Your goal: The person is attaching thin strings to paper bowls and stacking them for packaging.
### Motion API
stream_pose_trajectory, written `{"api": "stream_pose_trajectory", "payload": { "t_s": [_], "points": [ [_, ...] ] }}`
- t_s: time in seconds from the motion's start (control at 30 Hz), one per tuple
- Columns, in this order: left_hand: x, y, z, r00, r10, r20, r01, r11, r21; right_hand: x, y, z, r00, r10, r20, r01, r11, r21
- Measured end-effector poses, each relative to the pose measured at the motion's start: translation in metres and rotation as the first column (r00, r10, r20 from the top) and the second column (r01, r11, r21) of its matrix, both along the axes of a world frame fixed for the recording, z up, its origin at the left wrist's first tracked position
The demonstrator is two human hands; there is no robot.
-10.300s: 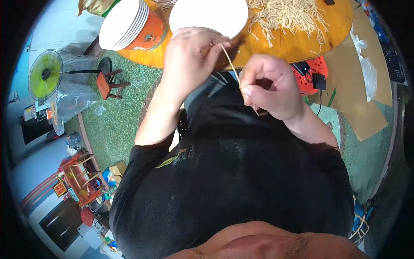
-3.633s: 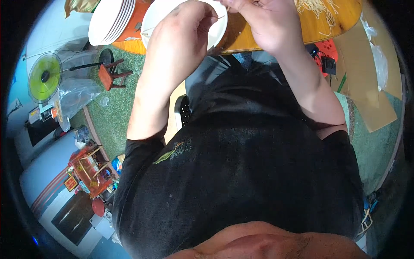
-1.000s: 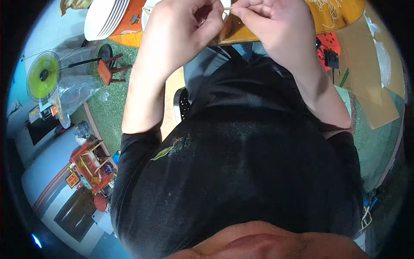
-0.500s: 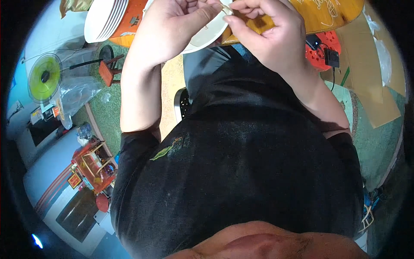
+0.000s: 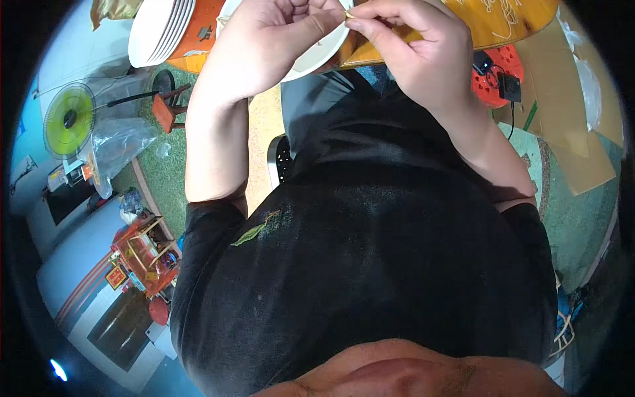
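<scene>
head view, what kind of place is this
Probably a lived-in home room used for handwork: an orange table with stacked white plates, a green fan on the floor, and a small red shrine-like cabinet.

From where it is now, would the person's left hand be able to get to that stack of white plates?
Probably yes. The stack of white plates sits just to the left of the left hand on the orange table, with nothing between them, though the hand is pinching something small with the right hand.

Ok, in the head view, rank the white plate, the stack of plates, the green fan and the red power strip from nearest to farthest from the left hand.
From the left hand:
1. White plate, directly under it.
2. Stack of plates, to its left on the table.
3. Red power strip, to the right on the floor.
4. Green fan, far left.
</scene>
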State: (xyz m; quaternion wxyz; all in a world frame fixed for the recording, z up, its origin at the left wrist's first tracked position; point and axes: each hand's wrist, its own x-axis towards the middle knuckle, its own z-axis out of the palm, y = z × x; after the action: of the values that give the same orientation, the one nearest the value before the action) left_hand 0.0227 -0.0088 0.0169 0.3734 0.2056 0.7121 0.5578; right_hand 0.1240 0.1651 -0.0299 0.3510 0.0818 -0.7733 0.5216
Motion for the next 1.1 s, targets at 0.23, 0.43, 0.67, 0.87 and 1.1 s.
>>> {"api": "stream_pose_trajectory", "payload": {
  "t_s": [0.23,0.43,0.67,0.87,1.1],
  "points": [
    [0.011,0.007,0.009,0.948,0.038,-0.317,-0.092,0.983,-0.157,0.006,0.001,-0.005,0.986,0.082,0.142,-0.062,0.988,-0.14],
    [0.016,0.011,0.013,0.748,-0.105,-0.655,-0.131,0.945,-0.301,0.011,0.002,-0.03,0.929,0.369,0.039,-0.326,0.863,-0.386],
    [0.022,0.02,0.021,0.655,-0.139,-0.743,-0.162,0.934,-0.318,0.003,-0.006,-0.027,0.943,0.33,-0.042,-0.311,0.832,-0.459],
    [0.019,0.012,0.016,0.408,-0.095,-0.908,-0.06,0.99,-0.13,-0.024,-0.006,-0.037,0.804,0.401,-0.439,-0.594,0.537,-0.599],
    [0.021,0.012,0.02,0.303,-0.022,-0.953,0.053,0.999,-0.006,-0.011,0.006,0.014,0.807,0.368,0.462,-0.035,0.81,-0.585]
  ]
}}
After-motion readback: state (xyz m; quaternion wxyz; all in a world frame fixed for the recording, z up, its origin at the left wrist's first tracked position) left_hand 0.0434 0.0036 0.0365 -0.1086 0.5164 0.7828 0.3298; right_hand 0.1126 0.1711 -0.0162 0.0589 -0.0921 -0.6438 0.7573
